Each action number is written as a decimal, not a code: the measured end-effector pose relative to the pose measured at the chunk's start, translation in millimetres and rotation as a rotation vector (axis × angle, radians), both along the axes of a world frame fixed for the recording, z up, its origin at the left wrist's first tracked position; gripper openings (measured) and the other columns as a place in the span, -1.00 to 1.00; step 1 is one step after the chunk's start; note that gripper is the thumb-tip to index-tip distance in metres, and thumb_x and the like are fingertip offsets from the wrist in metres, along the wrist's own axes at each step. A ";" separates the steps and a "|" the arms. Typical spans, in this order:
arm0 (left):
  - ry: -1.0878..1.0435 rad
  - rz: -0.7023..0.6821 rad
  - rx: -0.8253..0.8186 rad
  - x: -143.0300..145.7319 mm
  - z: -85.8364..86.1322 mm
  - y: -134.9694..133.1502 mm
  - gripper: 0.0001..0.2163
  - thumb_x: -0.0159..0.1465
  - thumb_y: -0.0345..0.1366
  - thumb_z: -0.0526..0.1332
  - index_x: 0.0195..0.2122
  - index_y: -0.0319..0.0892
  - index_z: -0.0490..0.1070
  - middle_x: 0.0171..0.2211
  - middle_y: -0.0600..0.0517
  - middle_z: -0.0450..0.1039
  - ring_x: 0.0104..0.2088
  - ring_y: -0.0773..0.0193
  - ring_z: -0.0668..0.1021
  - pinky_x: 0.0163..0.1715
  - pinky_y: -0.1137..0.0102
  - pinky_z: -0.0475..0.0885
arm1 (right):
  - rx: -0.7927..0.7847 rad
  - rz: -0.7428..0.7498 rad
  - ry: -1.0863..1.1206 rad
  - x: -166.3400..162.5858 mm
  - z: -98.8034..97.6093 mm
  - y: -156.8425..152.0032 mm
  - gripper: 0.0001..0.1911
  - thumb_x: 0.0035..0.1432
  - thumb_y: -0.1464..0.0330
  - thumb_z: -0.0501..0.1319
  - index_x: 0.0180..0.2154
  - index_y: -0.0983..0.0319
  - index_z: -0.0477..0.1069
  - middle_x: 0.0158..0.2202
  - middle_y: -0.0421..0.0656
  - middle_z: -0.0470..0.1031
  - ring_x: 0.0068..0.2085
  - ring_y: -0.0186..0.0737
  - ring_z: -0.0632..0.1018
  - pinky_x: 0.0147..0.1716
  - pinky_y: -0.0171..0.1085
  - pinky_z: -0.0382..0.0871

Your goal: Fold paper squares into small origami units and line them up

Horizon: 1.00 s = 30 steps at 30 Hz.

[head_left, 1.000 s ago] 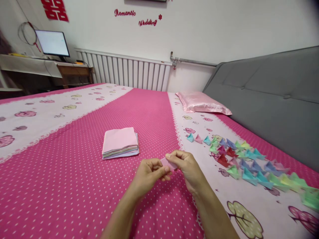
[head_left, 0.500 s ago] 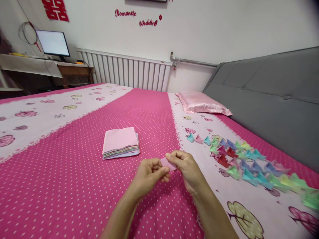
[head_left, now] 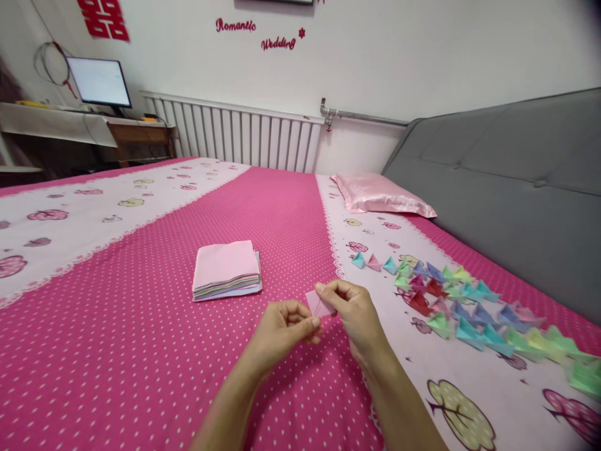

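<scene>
Over the pink dotted bedspread [head_left: 117, 351], both hands pinch a small folded piece of pink paper [head_left: 317, 303]. My right hand [head_left: 357, 313] grips its upper right side with curled fingers. My left hand [head_left: 282, 332] pinches its lower left edge between thumb and fingertips. A stack of coloured paper squares [head_left: 226, 269], pink on top, lies on the bed to the left and beyond the hands. To the right, several folded paper shapes [head_left: 460, 307] in blue, green, red and pink lie in rows on the white strip.
A pink satin pillow [head_left: 380, 195] lies at the head of the bed beside the grey padded headboard [head_left: 516, 181]. A white radiator [head_left: 235, 134] lines the far wall. A desk with a lit monitor [head_left: 99, 81] stands at far left.
The pink paper has tilted up slightly and my right hand has risen a little with it. My left hand has dropped a bit below the paper.
</scene>
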<state>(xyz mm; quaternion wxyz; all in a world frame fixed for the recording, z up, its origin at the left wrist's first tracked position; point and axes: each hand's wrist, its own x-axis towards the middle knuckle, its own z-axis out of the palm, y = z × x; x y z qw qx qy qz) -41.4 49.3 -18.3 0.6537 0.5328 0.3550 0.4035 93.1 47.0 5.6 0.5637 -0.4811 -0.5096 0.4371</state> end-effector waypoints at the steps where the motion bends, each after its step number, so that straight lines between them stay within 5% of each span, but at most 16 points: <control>1: 0.002 -0.001 0.007 -0.2 -0.4 0.1 -0.74 -0.02 -0.17 0.31 -0.54 -0.29 0.37 -0.63 0.00 0.44 -0.60 0.38 0.45 -0.54 0.49 0.30 | 0.004 0.003 0.004 0.2 0.0 0.1 -0.69 -0.06 0.22 0.23 -0.66 0.24 0.23 -0.68 -0.34 0.10 -0.59 -0.41 0.14 -0.57 -0.35 0.03; 23: -0.007 -0.022 0.115 -1.4 -1.3 0.1 -0.80 0.03 -0.25 0.28 -0.57 -0.28 0.36 -0.63 0.05 0.38 -0.61 0.44 0.36 -0.58 0.52 0.21 | -0.043 0.036 0.083 -0.7 2.3 -0.7 -0.71 -0.07 0.26 0.25 -0.66 0.26 0.24 -0.69 -0.35 0.13 -0.59 -0.44 0.14 -0.57 -0.38 0.03; 30: -0.025 0.013 0.054 1.7 4.0 -1.4 -0.77 -0.06 -0.25 0.34 -0.39 -0.27 0.49 -0.52 0.02 0.46 -0.56 0.42 0.41 -0.53 0.52 0.26 | -0.040 0.055 0.076 -1.6 -0.4 1.1 -0.73 -0.05 0.26 0.24 -0.63 0.27 0.28 -0.68 -0.33 0.20 -0.58 -0.43 0.19 -0.56 -0.38 0.07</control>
